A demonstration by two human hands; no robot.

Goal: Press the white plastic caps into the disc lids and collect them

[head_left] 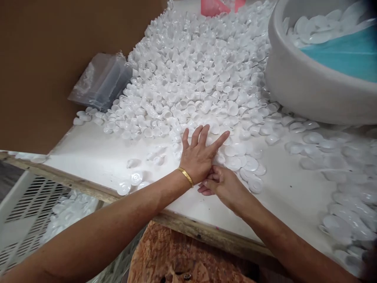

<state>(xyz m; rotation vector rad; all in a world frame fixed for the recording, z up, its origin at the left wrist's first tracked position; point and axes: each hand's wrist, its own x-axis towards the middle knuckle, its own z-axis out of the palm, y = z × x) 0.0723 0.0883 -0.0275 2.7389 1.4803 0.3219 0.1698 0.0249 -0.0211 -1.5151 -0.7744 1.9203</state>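
My left hand point(198, 157) reaches over the table with its fingers spread, just in front of a heap of tiny white cups point(191, 78). A gold bracelet point(186, 177) circles that wrist. Tucked against the heel of the left hand is my right hand point(224, 184), its fingers curled and partly hidden. Whether it pinches something cannot be made out. Small white saucers point(255, 183) lie overlapping just beyond the right hand. A few more saucers point(136, 179) rest near the front edge, to the left of my hands.
A large white tub point(312, 86) holds white pieces and a turquoise sheet point(347, 53). Clear plastic bags point(101, 80) lie by a brown panel point(59, 59). More saucers point(347, 204) spread at right. Below the wooden edge point(97, 190) stands a slotted crate point(29, 212).
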